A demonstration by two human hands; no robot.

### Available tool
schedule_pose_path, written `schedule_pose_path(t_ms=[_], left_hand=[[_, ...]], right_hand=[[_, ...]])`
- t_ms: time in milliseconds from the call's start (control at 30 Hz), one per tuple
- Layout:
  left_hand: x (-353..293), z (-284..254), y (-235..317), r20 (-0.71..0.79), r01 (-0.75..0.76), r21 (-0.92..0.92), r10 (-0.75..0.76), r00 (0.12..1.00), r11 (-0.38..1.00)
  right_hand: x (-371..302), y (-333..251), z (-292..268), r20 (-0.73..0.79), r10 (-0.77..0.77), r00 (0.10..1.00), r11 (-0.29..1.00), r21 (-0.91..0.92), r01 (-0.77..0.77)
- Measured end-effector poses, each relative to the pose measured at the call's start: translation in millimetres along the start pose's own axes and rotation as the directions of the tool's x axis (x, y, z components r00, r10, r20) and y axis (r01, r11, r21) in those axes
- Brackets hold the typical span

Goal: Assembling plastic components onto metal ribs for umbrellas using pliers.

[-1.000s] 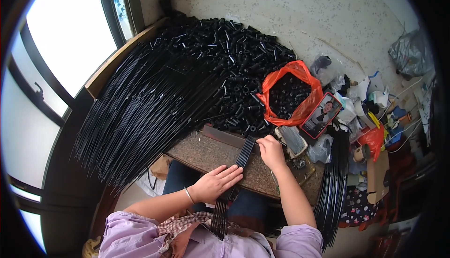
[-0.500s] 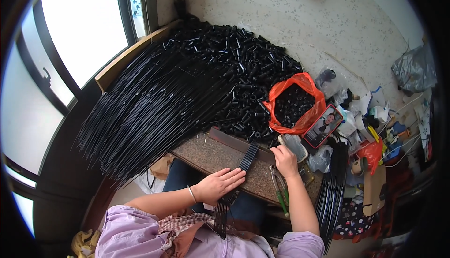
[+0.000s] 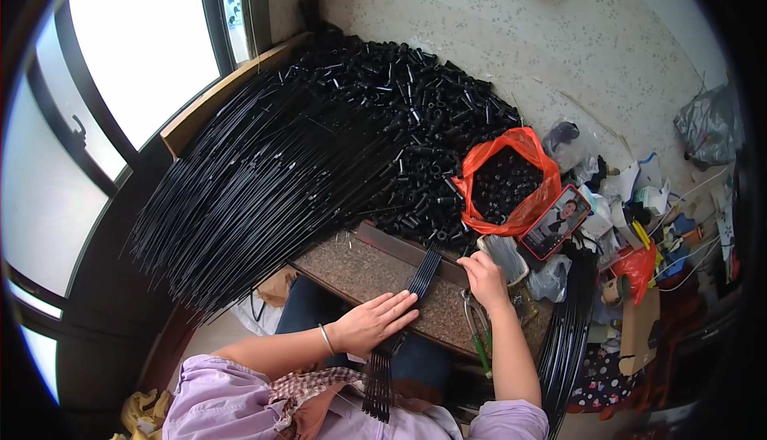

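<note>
Window [image 3: 144,48]: 10 o'clock, burnt out to flat white; the main light enters here.
Lower pane [image 3: 52,176]: 9 o'clock, gentler, blue-grey.
Long black rods [image 3: 232,192]: 9 o'clock, nearer the middle; thin sheen along their lengths.
Black tubes [image 3: 399,80]: 12 o'clock, small hard glints, hollows between swallowing detail.
Wall [image 3: 551,48]: 1 o'clock, pale, softly and evenly lit.
Phone [image 3: 555,222]: 3 o'clock, screen glowing modestly.
Left hand [image 3: 374,324], right hand [image 3: 483,278]: 6 and 4 o'clock, outlines fairly crisp.
Tabletop [image 3: 343,268]: speckle readable; deep shade under its edge, 5 o'clock.
Far right: 4 o'clock, dim, shapes muddy.
Rim: black all round, bluish fringe at 9; straight edges bow.
</note>
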State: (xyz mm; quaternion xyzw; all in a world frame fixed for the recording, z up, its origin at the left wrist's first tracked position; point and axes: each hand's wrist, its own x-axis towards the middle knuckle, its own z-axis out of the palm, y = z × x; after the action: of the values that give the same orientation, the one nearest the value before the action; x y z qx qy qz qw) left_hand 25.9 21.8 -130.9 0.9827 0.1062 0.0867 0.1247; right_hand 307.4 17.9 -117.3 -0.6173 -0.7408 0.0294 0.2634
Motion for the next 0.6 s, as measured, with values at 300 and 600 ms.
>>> schedule_pose_path(t_ms=[300,600], left_hand=[[4.3,0.2,-4.3,0.008,0.006,0.014,-0.006,1.0,1.0],[-3.9,5.2,1.0,-0.034,-0.018,0.059,0.02,0.999,0.998]], right_hand=[[16.0,7.7,1.6,0.024,-0.003,1.0,0.988,0.156,-0.001],[4.4,2.0,6.8,0.106,0.084,0.991,0.972,0.209,-0.104]])
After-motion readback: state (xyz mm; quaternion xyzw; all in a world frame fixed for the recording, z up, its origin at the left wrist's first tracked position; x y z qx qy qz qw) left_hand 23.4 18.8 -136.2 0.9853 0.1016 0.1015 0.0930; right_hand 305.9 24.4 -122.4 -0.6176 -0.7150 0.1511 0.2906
